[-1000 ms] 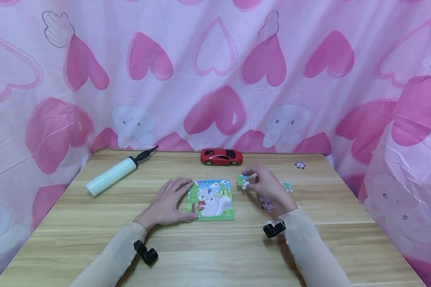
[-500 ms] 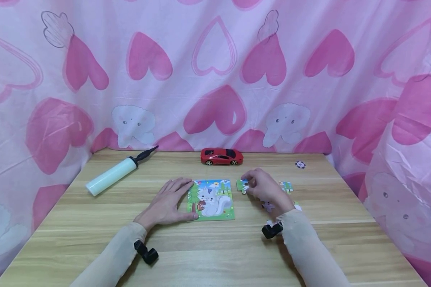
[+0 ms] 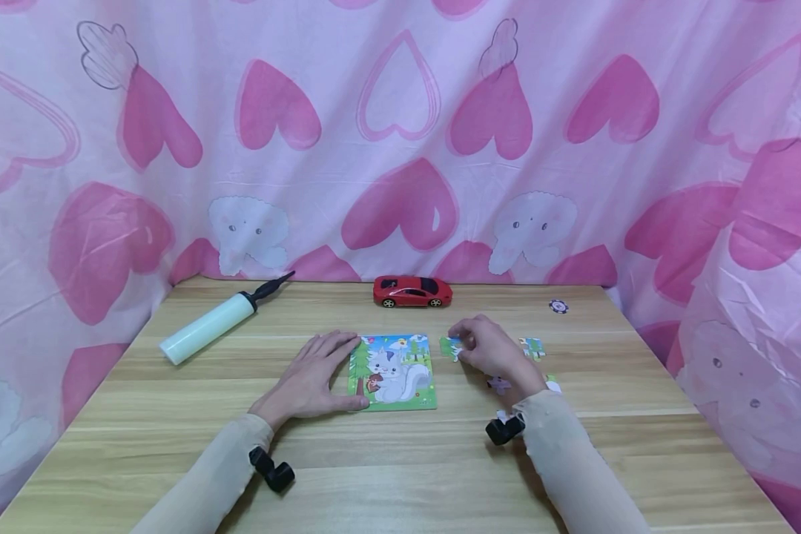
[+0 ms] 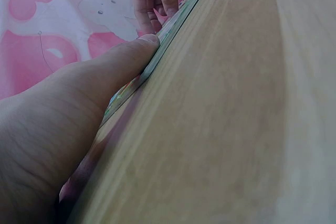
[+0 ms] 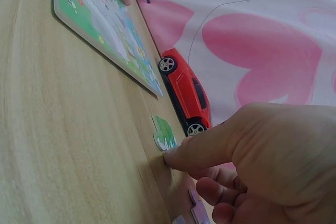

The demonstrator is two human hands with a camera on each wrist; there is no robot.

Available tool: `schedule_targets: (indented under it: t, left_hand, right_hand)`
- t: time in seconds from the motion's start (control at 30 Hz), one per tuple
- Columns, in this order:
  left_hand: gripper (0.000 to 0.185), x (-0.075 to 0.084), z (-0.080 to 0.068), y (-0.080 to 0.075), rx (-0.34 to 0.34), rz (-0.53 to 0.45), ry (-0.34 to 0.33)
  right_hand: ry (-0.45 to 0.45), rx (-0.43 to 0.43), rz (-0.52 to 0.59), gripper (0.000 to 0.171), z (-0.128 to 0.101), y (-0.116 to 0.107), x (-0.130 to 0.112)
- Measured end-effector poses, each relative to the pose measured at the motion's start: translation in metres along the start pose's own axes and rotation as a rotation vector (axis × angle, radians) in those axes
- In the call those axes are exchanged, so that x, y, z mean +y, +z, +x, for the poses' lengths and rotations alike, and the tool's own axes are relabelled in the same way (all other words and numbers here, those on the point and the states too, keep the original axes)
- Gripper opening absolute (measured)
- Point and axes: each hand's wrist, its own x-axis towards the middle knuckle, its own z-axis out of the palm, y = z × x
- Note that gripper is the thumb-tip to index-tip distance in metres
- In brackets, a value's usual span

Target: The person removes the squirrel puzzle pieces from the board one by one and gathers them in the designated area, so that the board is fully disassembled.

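Puzzle piece [image 3: 451, 346] flat on table [image 3: 400, 460], knob toward board [image 3: 394, 371], right hand [image 3: 490, 348] grip pinching it, left hand [image 3: 310, 378] flat, released.

Head view: high, looking forward and down across the puzzle board [image 3: 392, 372] toward the curtain. Left wrist view: skimming the tabletop, pressed against the board's [image 4: 157, 61] left edge, probably facing rightward. Right wrist view: low, right of the board [image 5: 100, 19], facing leftward. Board shared by all three.
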Motion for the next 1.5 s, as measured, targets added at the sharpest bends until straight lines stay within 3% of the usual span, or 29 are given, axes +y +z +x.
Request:
schedule_targets:
  t: [0.3, 0.5, 0.9, 1.07, 1.5]
  left_hand:
    - [0.118, 0.0, 0.001, 0.0, -0.003, 0.004, -0.001]
    - [0.118, 0.0, 0.001, 0.0, -0.004, 0.003, -0.001]
    - [0.118, 0.0, 0.001, 0.0, 0.008, 0.003, 0.011]
    - [0.118, 0.0, 0.001, 0.0, 0.0, 0.0, 0.006]
    - [0.119, 0.0, 0.0, -0.001, -0.014, -0.023, -0.008]
  right_hand:
    - [-0.012, 0.008, -0.023, 0.044, -0.001, -0.002, -0.002]
    - [0.009, 0.032, 0.043, 0.05, -0.004, -0.006, -0.013]
    - [-0.186, 0.167, 0.147, 0.049, -0.009, -0.002, -0.051]
    - [-0.242, 0.139, 0.167, 0.05, -0.007, 0.011, -0.058]
    - [-0.252, 0.066, 0.219, 0.062, -0.008, 0.037, -0.066]
